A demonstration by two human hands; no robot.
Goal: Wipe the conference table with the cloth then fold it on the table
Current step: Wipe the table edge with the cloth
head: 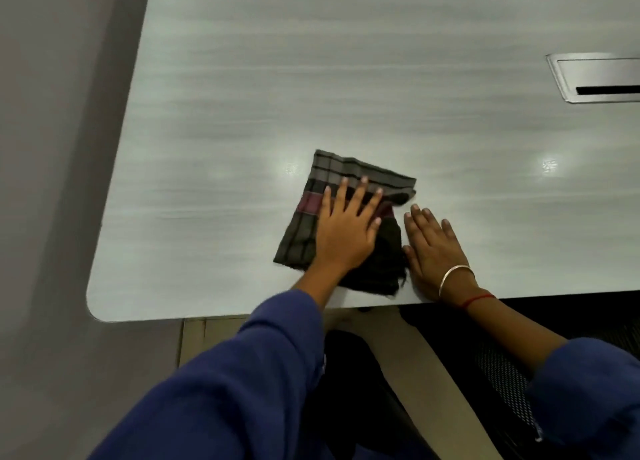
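A dark checked cloth (325,179), grey with a maroon band, lies folded into a rough rectangle on the pale grey conference table (311,79), close to its near edge. My left hand (346,224) presses flat on the cloth's middle with fingers spread and straight. My right hand (433,248) lies flat on the bare tabletop just right of the cloth, its thumb beside the cloth's right edge. A bangle and a red thread sit on that wrist. The part of the cloth under my left hand is hidden.
A metal cable hatch (595,79) is set into the table at the far right. The table's rounded corner (100,304) is at the lower left, with grey floor beyond. A dark mesh chair (502,373) stands below the near edge.
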